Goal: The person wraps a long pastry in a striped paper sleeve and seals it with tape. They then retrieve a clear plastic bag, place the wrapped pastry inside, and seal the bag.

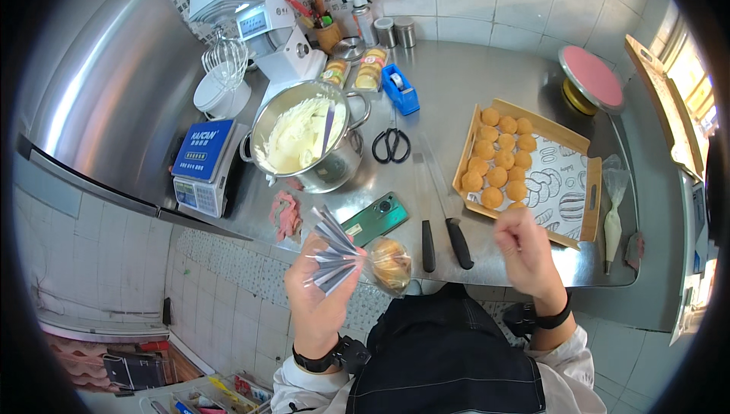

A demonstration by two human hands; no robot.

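My left hand (322, 294) grips the gathered neck of a clear plastic bag (336, 254). The bag's full end holds golden-brown baked pastry (390, 266) and hangs to the right of my fingers, before the table's front edge. With curled fingers, my right hand (526, 251) is over the near edge of a cardboard tray (593, 197). Just beyond my knuckles, round golden pastry balls (496, 177) fill the tray's left part, on printed paper (562, 186). Whether my right fingers hold anything is hidden.
Two long-bladed tools with black handles, a spatula (428, 246) and a knife (458, 243), lie between my hands. Behind them are scissors (391, 146), a green phone (376, 219) and a steel pot (336, 171) of cream. A filled piping bag (613, 220) lies right of the tray.
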